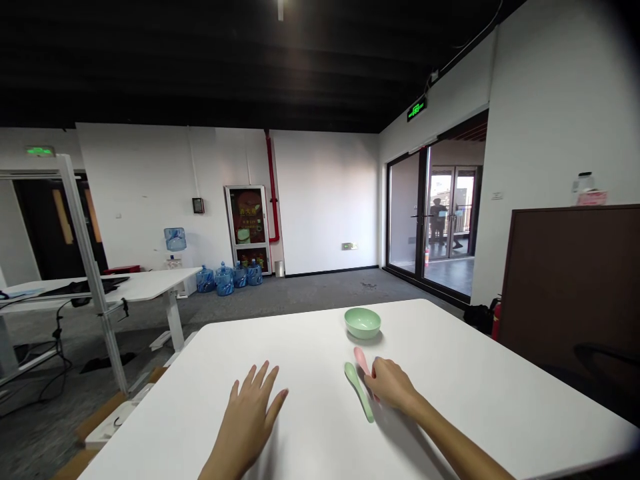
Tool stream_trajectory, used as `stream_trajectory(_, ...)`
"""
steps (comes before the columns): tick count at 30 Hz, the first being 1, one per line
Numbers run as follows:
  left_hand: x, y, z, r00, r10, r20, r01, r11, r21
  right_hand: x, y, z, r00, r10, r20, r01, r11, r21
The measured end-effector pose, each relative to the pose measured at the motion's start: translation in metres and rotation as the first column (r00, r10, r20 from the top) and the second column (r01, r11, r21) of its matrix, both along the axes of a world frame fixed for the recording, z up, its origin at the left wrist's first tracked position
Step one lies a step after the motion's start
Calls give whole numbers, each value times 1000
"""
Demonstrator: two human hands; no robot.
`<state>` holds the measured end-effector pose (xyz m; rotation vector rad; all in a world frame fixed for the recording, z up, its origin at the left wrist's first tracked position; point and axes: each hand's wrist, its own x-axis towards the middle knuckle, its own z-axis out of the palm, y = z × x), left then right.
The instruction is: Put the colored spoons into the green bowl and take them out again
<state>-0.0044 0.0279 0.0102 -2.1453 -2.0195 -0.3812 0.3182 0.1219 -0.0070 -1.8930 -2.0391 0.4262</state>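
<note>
My left hand [253, 408] lies flat on the white table [310, 347] with its fingers spread, holding nothing. My right hand [390, 385] rests on the table with its fingers curled round the handle of a pink spoon [361, 359], whose bowl points away from me. A green spoon [359, 390] lies on the table just left of that hand, touching or nearly touching the pink one. A pale green bowl [363, 322] stands upright a little beyond both spoons.
A dark brown cabinet [570, 280] stands at the right. Another white desk [125, 283] and a metal frame post [93, 267] are at the left. Several blue water jugs [227, 277] sit by the far wall. Glass doors [435, 220] are at the back right.
</note>
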Motion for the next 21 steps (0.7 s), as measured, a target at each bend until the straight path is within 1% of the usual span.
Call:
stream_trajectory(8,-1,0,-2,1000,-1,20,0,999,40,-3,0,-15,998,-25,64,27,999,-28)
stream_trajectory(11,-1,1,-1,1000,-3,19,2,999,46,-5,2,-17,996,-33,79,36,999,-34)
stream_trajectory(17,1,0,2,1000,9,9,-9,1000,2,-7,4,-22,995,-37,96,44,997,-66)
stream_trajectory(21,1,-1,3,1000,4,22,-4,1000,12,-6,1,-23,995,-30,98,36,998,-61)
